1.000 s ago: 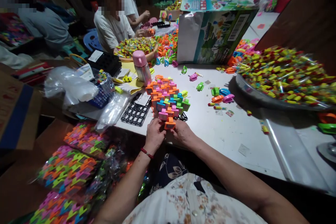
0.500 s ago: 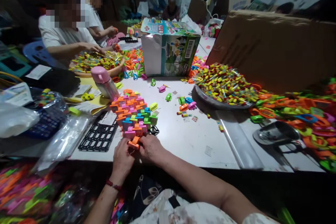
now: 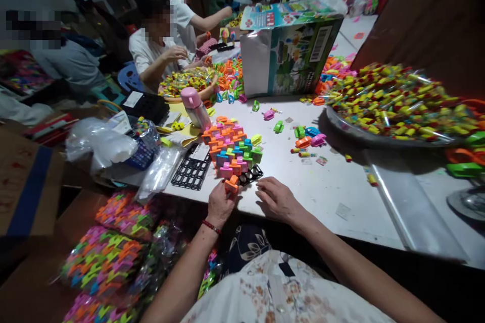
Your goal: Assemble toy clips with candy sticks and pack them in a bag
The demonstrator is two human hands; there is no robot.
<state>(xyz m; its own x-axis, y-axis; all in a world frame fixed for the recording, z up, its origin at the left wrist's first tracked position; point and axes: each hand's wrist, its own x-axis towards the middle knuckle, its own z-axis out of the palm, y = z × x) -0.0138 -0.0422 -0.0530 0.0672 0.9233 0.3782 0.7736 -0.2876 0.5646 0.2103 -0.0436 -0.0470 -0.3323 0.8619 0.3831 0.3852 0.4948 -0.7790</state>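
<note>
- Sits at a white table (image 3: 318, 197), with a stack of coloured pieces (image 3: 234, 147) near the front edge.
- Faces a printed box (image 3: 290, 53), standing beyond the stack and to its right.
- Has a wide pan (image 3: 350, 128), heaped with yellow-and-red tubes, well to the right of the stack.
- Has a black grid (image 3: 191, 171) lying just left of the stack, and a second grid (image 3: 250, 175) showing at its near right side, the rest hidden.
- Has a pink-capped bottle (image 3: 195, 106) just beyond the stack's far left corner.
- Pinches an orange piece (image 3: 231, 183) in the left hand (image 3: 222, 202), thumb and fingers closed, at the near side of the stack.
- Holds the right hand (image 3: 278, 199) half open to the near right of the stack, fingers loosely bent, nothing visible in the grasp — half a second ago, together with the left on the orange piece.
- Seems to leave that piece to the left hand alone now — two-handed handling apparently broken off, right hand free.
- Has a few loose tubes (image 3: 305, 154) lying right of the stack, apart from it.
</note>
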